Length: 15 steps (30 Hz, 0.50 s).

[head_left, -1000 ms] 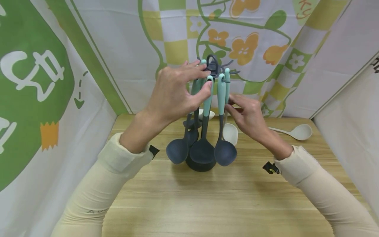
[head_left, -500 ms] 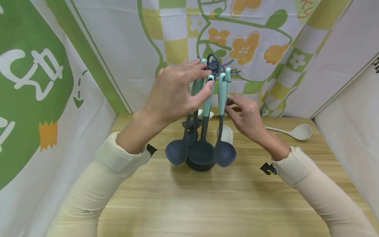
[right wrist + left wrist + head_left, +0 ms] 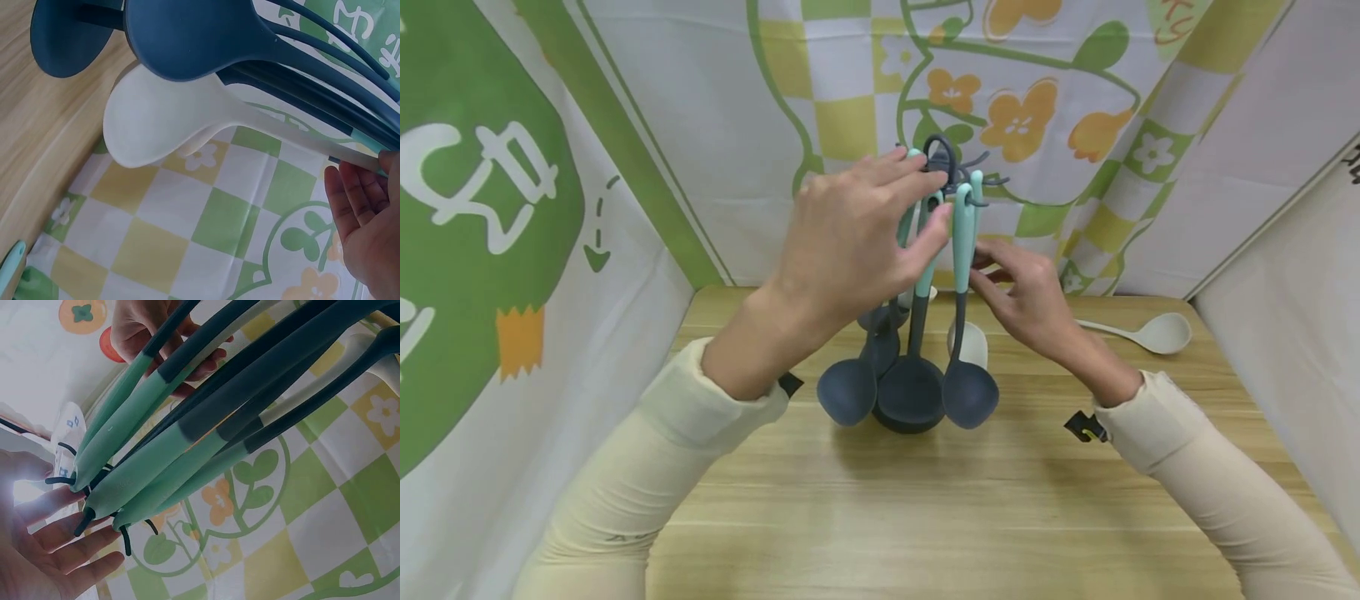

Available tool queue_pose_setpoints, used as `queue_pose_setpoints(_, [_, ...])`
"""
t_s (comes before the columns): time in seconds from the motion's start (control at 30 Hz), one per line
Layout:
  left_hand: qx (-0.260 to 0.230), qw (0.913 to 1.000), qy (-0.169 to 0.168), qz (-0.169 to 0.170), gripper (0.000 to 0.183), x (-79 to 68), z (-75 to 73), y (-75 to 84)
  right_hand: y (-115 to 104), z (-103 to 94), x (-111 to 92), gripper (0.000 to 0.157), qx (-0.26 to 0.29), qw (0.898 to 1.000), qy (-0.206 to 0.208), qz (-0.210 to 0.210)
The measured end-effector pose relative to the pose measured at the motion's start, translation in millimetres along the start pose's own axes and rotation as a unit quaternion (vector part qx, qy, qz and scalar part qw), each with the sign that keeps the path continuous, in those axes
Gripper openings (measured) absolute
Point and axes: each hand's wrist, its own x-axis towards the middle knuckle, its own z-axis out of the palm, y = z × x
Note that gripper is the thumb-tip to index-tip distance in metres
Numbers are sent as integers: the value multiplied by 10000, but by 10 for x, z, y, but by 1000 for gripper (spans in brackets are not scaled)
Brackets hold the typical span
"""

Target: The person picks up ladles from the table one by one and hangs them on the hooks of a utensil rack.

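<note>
A dark utensil rack (image 3: 938, 157) stands mid-table, hung with dark-headed kitchen utensils on teal handles. At its front hang a left ladle (image 3: 847, 393), a middle one (image 3: 910, 393) and a right one (image 3: 970, 396). My left hand (image 3: 857, 229) reaches over the rack's top with fingers spread; in the left wrist view its fingertips lie right at the hooks and handle ends. My right hand (image 3: 1022, 292) pinches a white spoon (image 3: 169, 119) by its upper shaft, at the rack's right side. The spoon's bowl hangs partly hidden behind the right ladle.
On the wooden table (image 3: 880, 517), a white ladle (image 3: 1163, 333) lies at the back right, its handle partly behind my right wrist. A patterned cloth (image 3: 842, 75) closes off the back, with side walls left and right. Another pale utensil hangs behind the rack.
My left hand has shifted slightly right across the handle tops, and the left ladle hangs a little lower in view. The white spoon's bowl has moved left behind the right ladle.
</note>
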Motion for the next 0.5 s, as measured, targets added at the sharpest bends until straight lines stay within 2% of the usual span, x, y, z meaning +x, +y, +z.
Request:
queue_pose_setpoints(0.17, [59,10000,24,42,36,14,1,56,22,-57,-18,27,28,9999,-168,27])
queue_pose_setpoints(0.5, [245,9996,-12,166,33,38,1,89,106,-319,-58,31,-288,9963,-623,517])
